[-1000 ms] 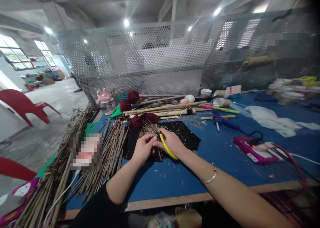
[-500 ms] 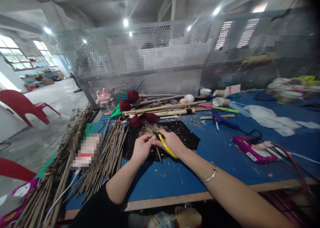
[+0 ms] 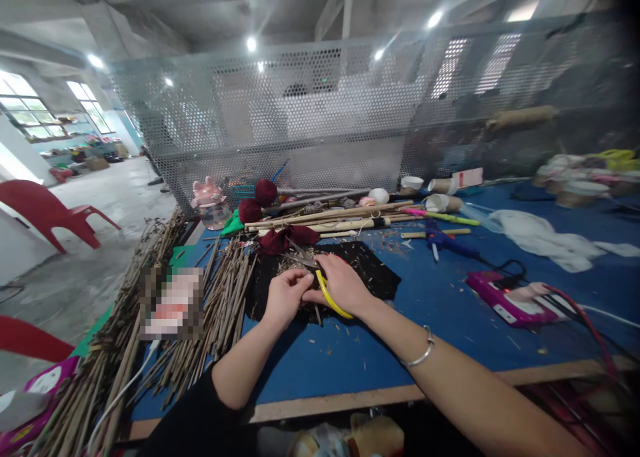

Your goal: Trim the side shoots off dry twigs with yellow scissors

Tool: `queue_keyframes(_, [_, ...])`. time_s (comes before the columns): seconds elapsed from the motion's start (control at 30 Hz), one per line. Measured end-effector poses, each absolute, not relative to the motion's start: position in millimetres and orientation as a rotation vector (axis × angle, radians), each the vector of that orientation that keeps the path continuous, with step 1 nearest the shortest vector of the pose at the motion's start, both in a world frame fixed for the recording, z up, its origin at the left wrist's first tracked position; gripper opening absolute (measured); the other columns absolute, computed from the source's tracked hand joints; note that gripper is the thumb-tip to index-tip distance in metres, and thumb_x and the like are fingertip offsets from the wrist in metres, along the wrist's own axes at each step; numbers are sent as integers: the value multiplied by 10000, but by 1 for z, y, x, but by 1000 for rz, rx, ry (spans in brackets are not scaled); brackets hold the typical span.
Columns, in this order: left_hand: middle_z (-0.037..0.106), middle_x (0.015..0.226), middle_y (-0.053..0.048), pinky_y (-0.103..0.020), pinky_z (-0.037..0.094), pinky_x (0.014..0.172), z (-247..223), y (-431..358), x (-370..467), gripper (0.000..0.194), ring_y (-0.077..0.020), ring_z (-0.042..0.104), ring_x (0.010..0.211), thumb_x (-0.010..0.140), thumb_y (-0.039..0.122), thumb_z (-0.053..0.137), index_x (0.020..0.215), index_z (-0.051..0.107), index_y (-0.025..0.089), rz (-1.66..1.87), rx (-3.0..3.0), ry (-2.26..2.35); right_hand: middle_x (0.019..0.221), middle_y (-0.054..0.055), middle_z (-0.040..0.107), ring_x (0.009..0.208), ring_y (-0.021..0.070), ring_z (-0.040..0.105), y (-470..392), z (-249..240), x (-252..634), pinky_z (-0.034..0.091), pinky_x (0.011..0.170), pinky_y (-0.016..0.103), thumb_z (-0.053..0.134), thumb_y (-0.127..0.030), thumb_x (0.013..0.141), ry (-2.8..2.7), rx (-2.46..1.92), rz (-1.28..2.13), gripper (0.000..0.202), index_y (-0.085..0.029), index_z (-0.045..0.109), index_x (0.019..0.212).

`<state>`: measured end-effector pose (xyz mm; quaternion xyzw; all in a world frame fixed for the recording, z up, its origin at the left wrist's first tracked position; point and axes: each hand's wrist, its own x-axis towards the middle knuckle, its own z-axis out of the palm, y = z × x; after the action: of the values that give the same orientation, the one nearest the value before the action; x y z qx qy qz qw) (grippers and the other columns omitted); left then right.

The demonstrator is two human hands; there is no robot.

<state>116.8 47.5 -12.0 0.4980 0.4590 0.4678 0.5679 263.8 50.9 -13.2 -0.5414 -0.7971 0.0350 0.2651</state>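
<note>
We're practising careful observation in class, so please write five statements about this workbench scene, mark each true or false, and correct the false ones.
1. The right hand holds yellow-handled scissors. True.
2. The glue gun is in the left hand. False: it lies on the blue table, away from both hands.
3. Thin sticks lie to the left of the black cloth. True.
4. The two balls near the pink-topped jar are bright yellow. False: they are dark red.
5. A silver bracelet is on the right arm. True.
</note>
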Motion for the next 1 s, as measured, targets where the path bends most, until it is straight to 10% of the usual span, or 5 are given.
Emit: queue_keyframes(1.0, [458, 450, 80, -152, 253, 364, -17, 51, 116, 304, -19, 318, 339, 623, 399, 674, 703, 515, 152, 1129, 1191, 1118, 708, 49, 649, 676, 210, 629, 50, -13, 265, 327, 524, 223, 516, -634, 701, -2157, -1596, 205, 515, -214, 545, 999])
